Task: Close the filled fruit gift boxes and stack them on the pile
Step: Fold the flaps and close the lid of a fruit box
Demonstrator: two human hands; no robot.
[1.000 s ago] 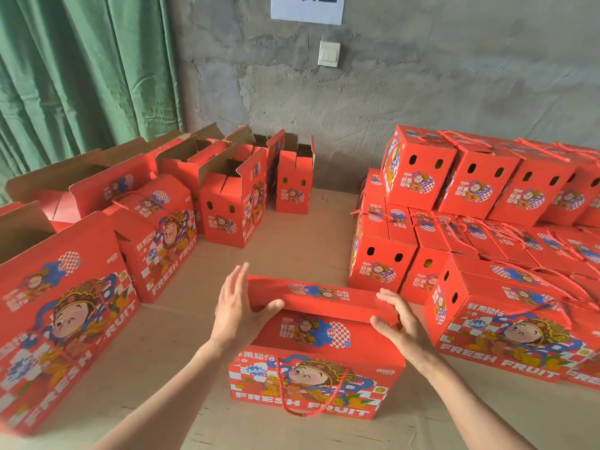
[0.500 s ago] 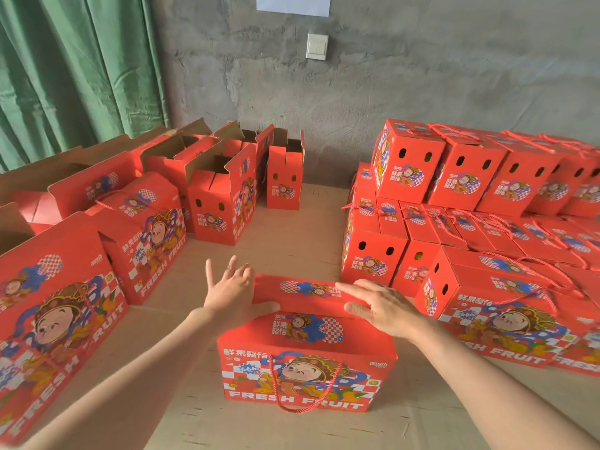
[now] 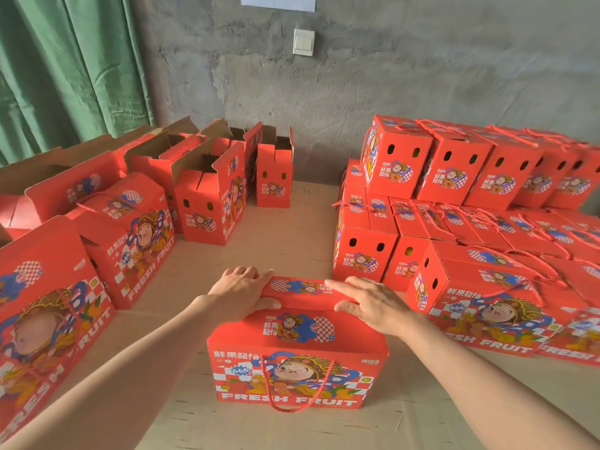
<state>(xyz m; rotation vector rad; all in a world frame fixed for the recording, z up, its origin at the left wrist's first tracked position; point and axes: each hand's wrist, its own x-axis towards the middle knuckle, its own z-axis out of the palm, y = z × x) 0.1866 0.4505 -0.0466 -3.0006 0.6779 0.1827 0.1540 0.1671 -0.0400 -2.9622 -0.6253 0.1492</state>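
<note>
A red fruit gift box (image 3: 297, 358) with a cartoon figure and "FRESH FRUIT" print stands on the cardboard-covered surface in front of me. Its red cord handle hangs down the front face. My left hand (image 3: 242, 292) grips the left end of the box's top ridge, fingers over the far side and thumb on the near slope. Over the ridge's right end lies my right hand (image 3: 373, 302), fingers across the top, thumb pressed on the near side. The top flaps meet under my hands. The pile of closed boxes (image 3: 454, 196) stands at the right, two layers high at the back.
Several open boxes (image 3: 211, 193) with raised flaps stand at the back left. A closed box (image 3: 133, 235) and a large box (image 3: 42, 306) sit along the left. A green curtain (image 3: 65, 66) hangs at the left; a grey wall with a switch (image 3: 303, 42) is behind.
Both hands have moved inward onto the top ridge. My left hand went from spread fingers to a grip on the ridge. My right hand slid along the top toward the middle.
</note>
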